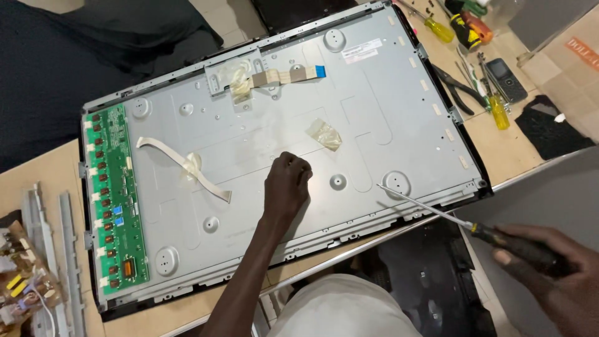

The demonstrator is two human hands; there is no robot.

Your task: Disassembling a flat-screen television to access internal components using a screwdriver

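Observation:
A large grey metal back panel of a flat screen (374,106) lies on the wooden table. My left hand (287,184) rests on the panel's middle with fingers curled, knuckles down; nothing shows in it. My right hand (555,268) grips the dark handle of a long screwdriver (430,212) off the table's near right edge, its thin shaft pointing toward a round boss near the panel's lower right corner. A green circuit board (115,200) runs along the panel's left side. A white ribbon cable (184,165) lies taped on the panel.
Pliers (458,87), yellow-handled screwdrivers (497,109) and a small phone (506,78) lie at the far right. Metal strips (68,249) and loose electronic parts (22,281) sit at the left. A piece of tape (324,134) sticks near the panel's middle. Dark cloth (549,128) lies right.

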